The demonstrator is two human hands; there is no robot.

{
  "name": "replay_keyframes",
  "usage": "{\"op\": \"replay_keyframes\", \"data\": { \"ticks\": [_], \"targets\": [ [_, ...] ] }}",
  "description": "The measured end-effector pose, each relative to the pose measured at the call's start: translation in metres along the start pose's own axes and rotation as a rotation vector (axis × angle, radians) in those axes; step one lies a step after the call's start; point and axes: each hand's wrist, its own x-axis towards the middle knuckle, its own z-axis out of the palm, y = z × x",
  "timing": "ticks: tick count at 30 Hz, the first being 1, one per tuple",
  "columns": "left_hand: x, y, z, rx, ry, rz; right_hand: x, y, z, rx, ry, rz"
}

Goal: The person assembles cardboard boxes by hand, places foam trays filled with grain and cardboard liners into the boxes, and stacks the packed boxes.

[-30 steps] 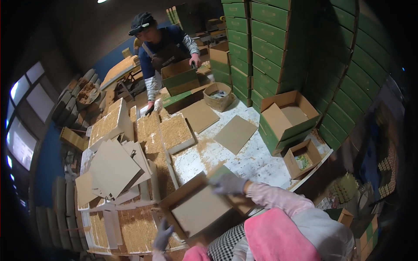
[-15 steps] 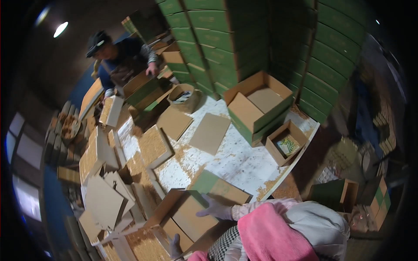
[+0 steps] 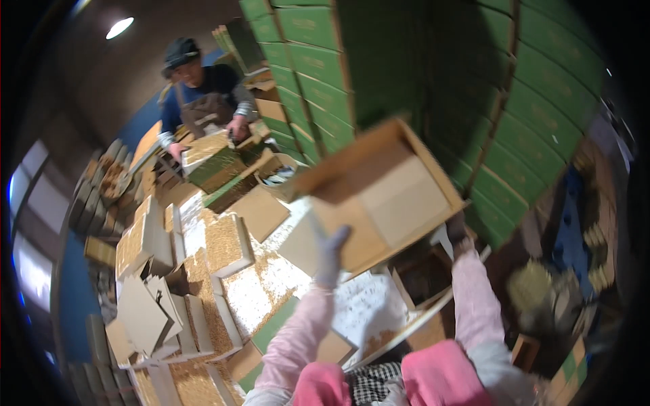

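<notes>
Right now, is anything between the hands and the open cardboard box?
No. Both hands are already on the open cardboard box: the left hand presses its near side and the right hand is at its lower right edge. It is lifted before the stacked green boxes.

Cardboard box (image 3: 379, 196) aloft in both hands
</notes>
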Motion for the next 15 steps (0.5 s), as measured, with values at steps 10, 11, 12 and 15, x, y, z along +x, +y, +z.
{"op": "replay_keyframes", "data": {
  "ticks": [10,11,12,15],
  "targets": [
    [0.016,-0.023,-0.017,0.884,0.057,0.005,-0.120,-0.094,0.114,-0.306,0.306,-0.372],
    [-0.016,-0.016,-0.052,0.971,0.014,0.199,-0.153,-0.100,0.128,-0.510,0.306,-0.425],
    [-0.047,0.003,-0.082,0.859,-0.087,0.258,-0.182,-0.059,0.107,-0.411,0.160,-0.108],
    [-0.202,0.003,-0.251,1.414,0.100,-0.044,-0.291,-0.031,0.180,-0.644,-0.932,-0.061]
  ]
}}
